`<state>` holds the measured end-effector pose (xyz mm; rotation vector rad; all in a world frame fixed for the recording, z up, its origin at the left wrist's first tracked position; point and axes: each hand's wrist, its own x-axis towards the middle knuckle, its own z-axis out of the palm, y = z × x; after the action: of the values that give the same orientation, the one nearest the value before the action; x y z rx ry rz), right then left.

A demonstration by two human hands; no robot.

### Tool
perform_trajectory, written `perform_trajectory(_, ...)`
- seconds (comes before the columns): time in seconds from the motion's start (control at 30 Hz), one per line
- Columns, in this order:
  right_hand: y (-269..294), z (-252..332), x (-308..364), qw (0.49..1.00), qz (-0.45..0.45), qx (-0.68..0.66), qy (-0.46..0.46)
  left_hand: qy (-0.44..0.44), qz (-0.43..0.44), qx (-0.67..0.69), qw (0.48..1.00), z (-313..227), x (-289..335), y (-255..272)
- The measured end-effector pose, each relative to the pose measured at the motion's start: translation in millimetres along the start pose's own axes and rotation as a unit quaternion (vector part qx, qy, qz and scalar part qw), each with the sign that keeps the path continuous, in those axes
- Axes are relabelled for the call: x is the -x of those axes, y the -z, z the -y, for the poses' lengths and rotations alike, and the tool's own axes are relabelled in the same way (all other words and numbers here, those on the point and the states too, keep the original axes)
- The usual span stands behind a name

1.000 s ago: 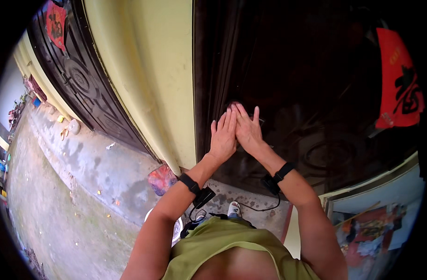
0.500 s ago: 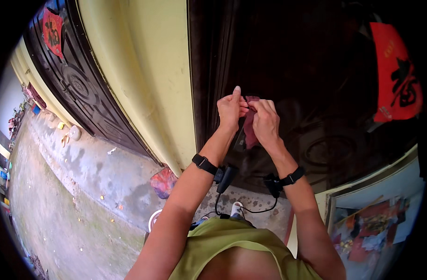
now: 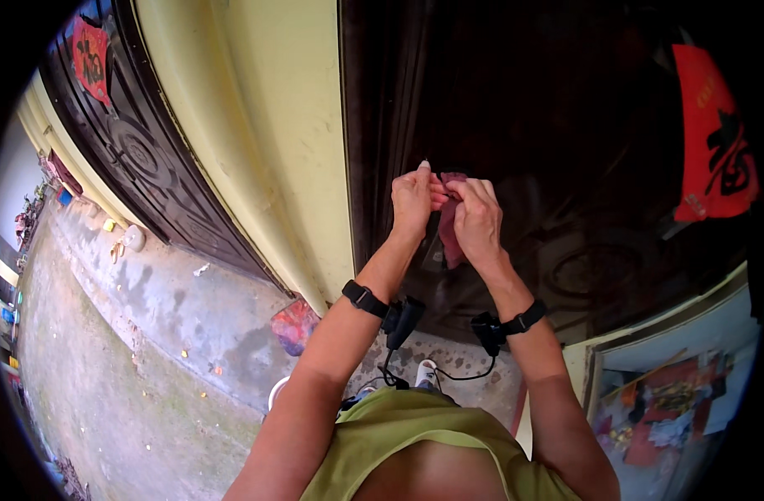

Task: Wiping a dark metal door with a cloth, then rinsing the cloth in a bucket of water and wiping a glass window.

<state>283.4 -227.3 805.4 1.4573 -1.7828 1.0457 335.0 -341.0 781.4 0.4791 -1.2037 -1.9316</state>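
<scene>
In front of the dark door (image 3: 532, 108), my two hands are raised close together at about waist height. My right hand (image 3: 477, 219) is closed with a maroon cloth (image 3: 451, 245) in its grip. The cloth shows above its fingertips and hangs down along its left side. My left hand (image 3: 413, 199) is just left of it, thumb pointing up and the other fingers curled toward the cloth. Whatever these fingers hold, if anything, is too small or hidden to make out. Black straps with small devices and cables sit on both forearms.
A pale yellow wall (image 3: 303, 125) stands left of the door. Red paper (image 3: 716, 159) hangs on the door at right. A colourful bag (image 3: 296, 327) lies on the concrete floor (image 3: 165, 351) by the wall's foot. Cluttered things (image 3: 670, 392) show at lower right.
My hands have shifted only slightly and stay close together at the cloth. The view has tilted a little. The cloth's lower end hangs a bit differently.
</scene>
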Motion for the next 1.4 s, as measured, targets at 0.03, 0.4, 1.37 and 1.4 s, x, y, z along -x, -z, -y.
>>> perform_trajectory(0.03,0,0,0,1.0,0.0,0.001,0.0,0.006,-0.006,-0.014,1.0,0,1,-1)
perform_trajectory(0.4,-6,-1,-1,1.0,-0.01,0.014,0.006,0.021,0.008,-0.008,1.0,-7,0,-2)
perform_trajectory(1.37,-74,-1,-12,0.976,0.047,0.175,0.122,-0.353,0.039,-0.7,0.619,-4,23,55)
perform_trajectory(1.4,-76,0,-1,0.975,0.044,0.175,0.126,-0.34,0.052,-0.692,0.635,9,31,64)
